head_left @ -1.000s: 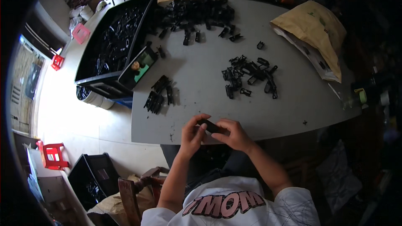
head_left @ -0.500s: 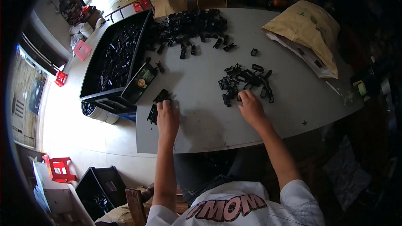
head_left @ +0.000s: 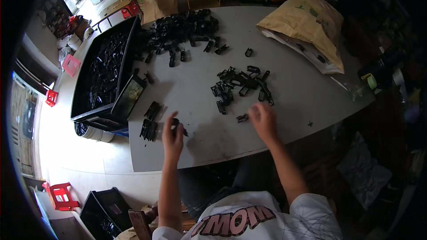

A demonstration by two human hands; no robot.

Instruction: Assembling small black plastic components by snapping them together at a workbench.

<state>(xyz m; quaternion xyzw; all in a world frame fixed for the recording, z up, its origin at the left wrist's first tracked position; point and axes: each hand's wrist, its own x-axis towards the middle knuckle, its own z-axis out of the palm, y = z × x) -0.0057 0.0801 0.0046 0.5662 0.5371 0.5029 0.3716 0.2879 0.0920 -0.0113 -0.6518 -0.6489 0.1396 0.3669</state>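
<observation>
My left hand (head_left: pixel 172 140) is raised over the table's near left, thumb and index finger closed around a small black bracket-like part (head_left: pixel 181 127). Beside it stand short rows of the same parts, an upper row (head_left: pixel 152 110) and a lower row (head_left: pixel 148 130). My right hand (head_left: pixel 264 122) is slightly blurred, its fingers pinched at the end of another black bracket (head_left: pixel 242 118). Just beyond that hand lies a loose heap of brackets (head_left: pixel 240 82). A single bracket (head_left: pixel 248 52) sits apart, farther back.
A large black crate (head_left: pixel 100 75) full of black parts flanks the table (head_left: pixel 200 146) on the left, a phone (head_left: pixel 129 93) propped against it. A bigger pile (head_left: pixel 182 29) covers the back edge. At the right lies an open brown paper sack (head_left: pixel 307 26). Red stools (head_left: pixel 62 195) stand on the floor.
The view has shifted, so the table appears farther left. My left hand has drawn back from the rows with a bracket. My right hand has pulled one bracket nearer, out of the heap.
</observation>
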